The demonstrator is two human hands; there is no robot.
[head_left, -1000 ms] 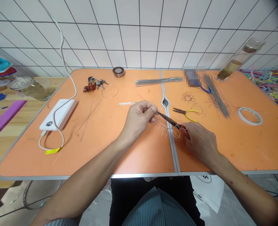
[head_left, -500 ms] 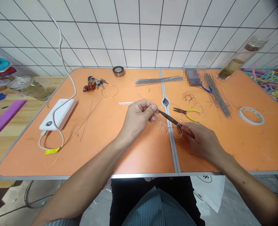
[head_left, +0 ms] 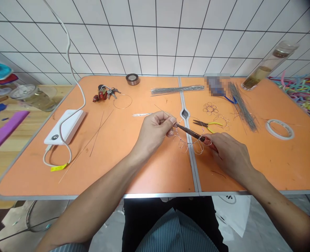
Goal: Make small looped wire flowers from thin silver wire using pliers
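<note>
Mid-tabletop, our left hand [head_left: 155, 131] pinches the wire flower [head_left: 188, 141] steady; our right hand [head_left: 230, 155] grips pliers [head_left: 190, 132], nose at the pinch.

table [head_left: 134, 164] orange | power bank [head_left: 65, 126] white | pliers [head_left: 209, 124] yellow-handled | wall tiles [head_left: 170, 38] white, black grid

The person's two arms are bare from the wrists up past the elbows — no watch, ring or bracelet shows on the left hand [head_left: 155, 130] or the right hand [head_left: 230, 155]. At the lower left edge a short sleeve [head_left: 65, 247] of blue-grey cloth with fine pale stripes ends above the elbow. The same striped shirt [head_left: 176, 232] covers the torso at the bottom centre — dark trousers [head_left: 144, 213] show beside it.
</note>
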